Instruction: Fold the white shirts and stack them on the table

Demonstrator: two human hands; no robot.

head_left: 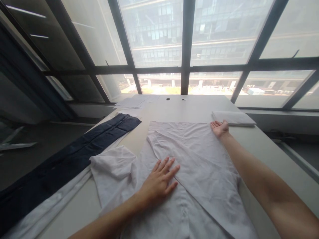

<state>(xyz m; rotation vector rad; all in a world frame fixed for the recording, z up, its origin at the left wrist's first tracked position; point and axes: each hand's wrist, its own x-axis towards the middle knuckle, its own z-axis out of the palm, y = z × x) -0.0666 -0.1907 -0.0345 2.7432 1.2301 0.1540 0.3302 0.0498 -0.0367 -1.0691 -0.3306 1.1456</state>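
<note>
A white shirt (pixel 199 159) lies spread on the table, its far edge running straight across. One sleeve is laid slantwise over its body, and the other sticks out to the left in a crumpled heap. My left hand (pixel 160 179) rests flat on the middle of the shirt with its fingers spread. At the far right corner of the shirt is my right hand (pixel 219 128), palm turned up and fingers loosely stretched, touching the edge. Nothing shows in its palm.
A folded white cloth (pixel 234 118) lies just beyond my right hand. Dark trousers (pixel 82 149) lie along the left side over more white fabric. Sheets of paper (pixel 131 102) sit on the far left of the white table (pixel 196 108), before large windows.
</note>
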